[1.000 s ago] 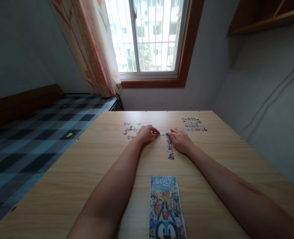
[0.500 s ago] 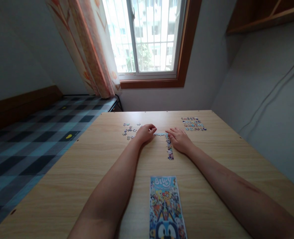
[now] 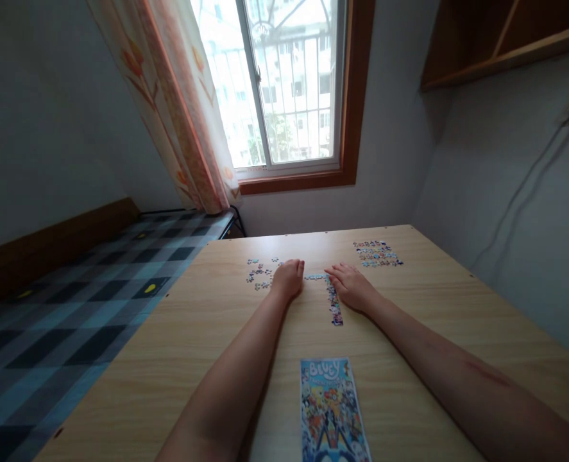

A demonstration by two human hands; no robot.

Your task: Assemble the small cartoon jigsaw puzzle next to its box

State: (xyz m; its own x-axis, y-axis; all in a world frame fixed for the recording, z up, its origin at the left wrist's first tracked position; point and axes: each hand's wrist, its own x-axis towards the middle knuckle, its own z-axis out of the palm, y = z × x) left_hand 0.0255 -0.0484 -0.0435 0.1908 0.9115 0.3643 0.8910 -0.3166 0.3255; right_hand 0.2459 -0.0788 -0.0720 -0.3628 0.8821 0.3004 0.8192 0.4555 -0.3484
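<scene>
An L-shaped strip of joined jigsaw pieces (image 3: 334,303) lies on the wooden table, its short pale-blue arm reaching left. My right hand (image 3: 354,287) rests flat at the strip's corner, fingers stretched out and touching it. At the left end of that pale-blue arm is my left hand (image 3: 288,280), its fingers curled together; whatever they may hold is hidden. Loose jigsaw pieces (image 3: 260,274) lie scattered just left of that hand, some partly covered by it.
Rows of jigsaw pieces (image 3: 378,254) lie at the table's back right. A printed Bluey picture sheet (image 3: 332,404) lies near me on the table (image 3: 207,340). Beyond the table's left edge is a bed with a checked cover (image 3: 96,314); a window (image 3: 288,96) is behind.
My left hand's fingers have drawn closer together and turned inward by the strip's left end. My right hand stays at the corner. The camera view has tilted up slightly.
</scene>
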